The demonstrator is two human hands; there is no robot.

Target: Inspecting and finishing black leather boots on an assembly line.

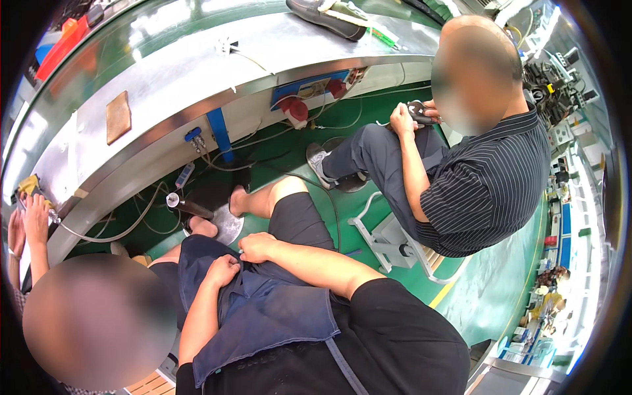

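Both of my hands rest in my lap, close together over a navy apron (pixel 270 319). My left hand (pixel 222 271) is closed, its fingers curled against the cloth. Just ahead and to the right, my right hand (pixel 258 248) is also closed, thumb and fingers pinched near the apron's upper edge. A tiny pale spot shows at its fingertips. What either hand holds, if anything, is too small or hidden to name. Between them the apron cloth is creased. Below it are dark shorts (pixel 299 220).
A long metal bench (pixel 178 72) curves ahead, bearing a brown flat piece (pixel 119 118) and a dark shoe-like object (pixel 329 18). Cables and a blue post (pixel 219 131) are underneath. A seated person (pixel 487 178) at right holds a small dark object (pixel 421 112); another person's hands (pixel 33 220) work at left.
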